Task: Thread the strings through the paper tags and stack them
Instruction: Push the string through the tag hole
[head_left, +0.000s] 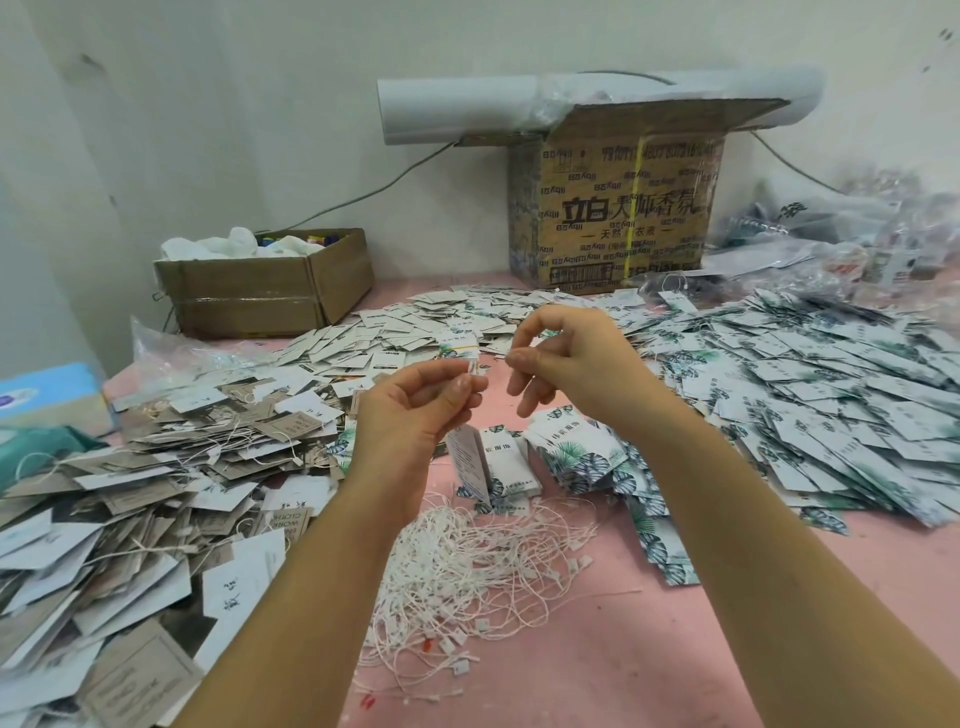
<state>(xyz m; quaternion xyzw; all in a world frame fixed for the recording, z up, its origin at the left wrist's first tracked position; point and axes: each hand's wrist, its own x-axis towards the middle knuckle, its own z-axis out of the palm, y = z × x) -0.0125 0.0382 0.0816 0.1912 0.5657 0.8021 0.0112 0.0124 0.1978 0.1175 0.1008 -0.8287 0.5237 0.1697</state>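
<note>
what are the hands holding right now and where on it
The left hand pinches a small white string clasp between thumb and fingertips. The right hand pinches its fingertips together, probably on the string's end, too thin to see.

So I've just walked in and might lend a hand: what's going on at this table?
A person is stringing paper tags by hand. The left hand pinches a string by its white clasp, a leaf-print tag hanging just below; the right hand pinches close beside it, seemingly on the same string's free end. Loose strings lie tangled in front on the pink table, with grey tags heaped left and a leaf-print heap right.
</note>
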